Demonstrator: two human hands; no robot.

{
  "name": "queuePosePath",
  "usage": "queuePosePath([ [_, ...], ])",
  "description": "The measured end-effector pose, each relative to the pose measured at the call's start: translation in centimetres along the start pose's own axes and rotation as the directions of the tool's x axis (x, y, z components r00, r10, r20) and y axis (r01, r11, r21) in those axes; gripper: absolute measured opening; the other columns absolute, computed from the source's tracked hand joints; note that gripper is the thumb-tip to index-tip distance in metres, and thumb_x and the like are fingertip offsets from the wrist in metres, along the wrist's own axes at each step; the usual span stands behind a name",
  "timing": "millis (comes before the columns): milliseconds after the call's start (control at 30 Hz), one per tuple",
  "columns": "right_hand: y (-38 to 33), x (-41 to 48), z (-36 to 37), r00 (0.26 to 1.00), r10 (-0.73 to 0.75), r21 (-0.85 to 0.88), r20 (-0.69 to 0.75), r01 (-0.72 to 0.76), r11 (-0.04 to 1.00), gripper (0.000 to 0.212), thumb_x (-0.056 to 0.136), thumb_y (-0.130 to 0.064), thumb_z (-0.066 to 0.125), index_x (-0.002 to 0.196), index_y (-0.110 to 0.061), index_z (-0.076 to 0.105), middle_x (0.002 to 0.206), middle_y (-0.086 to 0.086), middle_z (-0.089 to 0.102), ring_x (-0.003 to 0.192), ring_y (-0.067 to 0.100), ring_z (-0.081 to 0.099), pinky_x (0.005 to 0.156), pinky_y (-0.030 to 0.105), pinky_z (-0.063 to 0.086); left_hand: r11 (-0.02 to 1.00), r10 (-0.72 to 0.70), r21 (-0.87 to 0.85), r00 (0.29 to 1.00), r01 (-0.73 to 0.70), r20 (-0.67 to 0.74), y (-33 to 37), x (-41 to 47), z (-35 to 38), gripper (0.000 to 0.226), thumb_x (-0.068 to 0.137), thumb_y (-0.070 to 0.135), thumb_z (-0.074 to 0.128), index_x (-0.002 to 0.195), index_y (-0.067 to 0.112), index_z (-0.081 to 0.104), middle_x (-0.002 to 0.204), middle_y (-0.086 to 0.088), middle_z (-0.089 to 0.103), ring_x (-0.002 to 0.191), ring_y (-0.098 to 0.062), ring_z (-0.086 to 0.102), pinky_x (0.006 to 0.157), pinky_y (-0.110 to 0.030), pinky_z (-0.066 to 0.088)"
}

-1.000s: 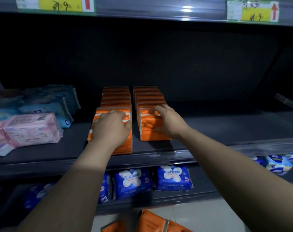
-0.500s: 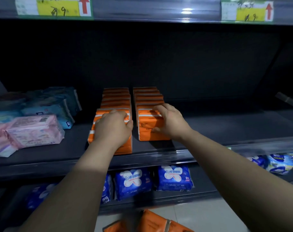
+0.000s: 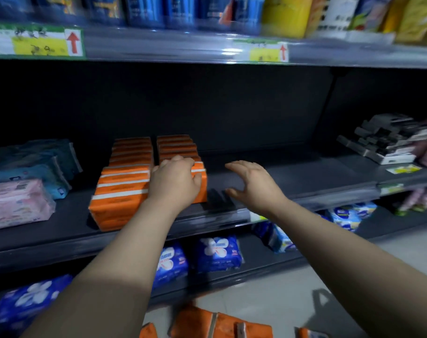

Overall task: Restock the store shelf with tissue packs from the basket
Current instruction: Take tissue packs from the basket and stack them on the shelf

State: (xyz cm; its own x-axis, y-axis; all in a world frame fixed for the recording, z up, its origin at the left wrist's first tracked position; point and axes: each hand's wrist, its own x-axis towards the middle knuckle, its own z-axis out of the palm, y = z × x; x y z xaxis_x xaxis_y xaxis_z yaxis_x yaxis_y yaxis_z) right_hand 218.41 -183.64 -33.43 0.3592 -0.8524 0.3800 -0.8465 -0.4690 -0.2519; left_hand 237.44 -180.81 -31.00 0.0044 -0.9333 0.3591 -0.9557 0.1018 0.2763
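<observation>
**Item:** orange tissue packs, film-wrapped with white bands.

**Location:** two rows just beside each other, running front to back on the middle shelf. Loose packs lie at the bottom edge of the view; the basket itself cannot be made out.

**Handling (judged):** light, soft and compressible. The glossy film is likely slippery. Not fragile, though corners may crush.

**Best hold:** across the narrow sides with thumb opposing fingers, or a flat palm on the front face for squaring up.

**Left hand**: fingers curled over the top of the right row's front pack, thumb against its side.

**Right hand**: spread, holding nothing, hovering over bare shelf beside that row.
</observation>
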Motion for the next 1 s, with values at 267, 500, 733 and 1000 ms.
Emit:
queuePosePath([
  [267, 9.0, -12.0, -6.8, 0.96, 0.279, -0.064, -0.007, -0.279, 0.958, 0.053, 0.08, -0.021, 0.069, 0.13, -0.011, 0.056, 0.13, 0.01, 0.059, 0.122, 0.027, 0.053, 0.102, 0.032, 0.036, 0.961, 0.275, -0.008, 0.958, -0.275, 0.077, 12.1, -1.2, 3.5, 0.038, 0.09, 0.04, 0.05, 0.121, 0.02, 0.06, 0.124, -0.005, 0.058, 0.112, -0.031, 0.054, 0.091, -0.038, 0.042],
  [500, 16.5, -25.0, -12.3, 0.825, 0.564, -0.112, -0.035, -0.564, 0.818, 0.048, 0.083, -0.018, 0.068, 0.13, -0.016, 0.057, 0.13, 0.006, 0.06, 0.109, 0.026, 0.06, 0.091, 0.024, 0.035, 0.844, 0.534, -0.048, 0.83, -0.534, 0.161, 24.0, -5.1, 8.8, 0.031, 0.09, 0.038, 0.047, 0.111, 0.021, 0.061, 0.115, -0.004, 0.061, 0.108, -0.029, 0.054, 0.087, -0.036, 0.041],
  [733, 23.3, -36.8, -15.5, 0.62, 0.784, -0.178, 0.031, -0.768, 0.615, 0.048, 0.087, -0.021, 0.063, 0.134, -0.02, 0.053, 0.136, 0.0, 0.056, 0.124, 0.023, 0.051, 0.098, 0.028, 0.038, 0.708, 0.693, -0.149, 0.641, -0.69, 0.329, 34.0, -11.0, 16.1, 0.031, 0.088, 0.038, 0.05, 0.111, 0.02, 0.061, 0.115, -0.006, 0.062, 0.108, -0.03, 0.057, 0.086, -0.039, 0.047],
  [1000, 29.2, -45.0, -16.2, 0.384, 0.922, -0.104, 0.052, -0.916, 0.388, 0.051, 0.084, -0.019, 0.066, 0.134, -0.019, 0.053, 0.132, 0.002, 0.058, 0.122, 0.023, 0.053, 0.097, 0.026, 0.039, 0.657, 0.726, -0.269, 0.494, -0.705, 0.479, 42.5, -14.1, 24.2, 0.033, 0.087, 0.033, 0.054, 0.117, 0.019, 0.058, 0.12, -0.006, 0.06, 0.112, -0.029, 0.056, 0.089, -0.04, 0.048],
])
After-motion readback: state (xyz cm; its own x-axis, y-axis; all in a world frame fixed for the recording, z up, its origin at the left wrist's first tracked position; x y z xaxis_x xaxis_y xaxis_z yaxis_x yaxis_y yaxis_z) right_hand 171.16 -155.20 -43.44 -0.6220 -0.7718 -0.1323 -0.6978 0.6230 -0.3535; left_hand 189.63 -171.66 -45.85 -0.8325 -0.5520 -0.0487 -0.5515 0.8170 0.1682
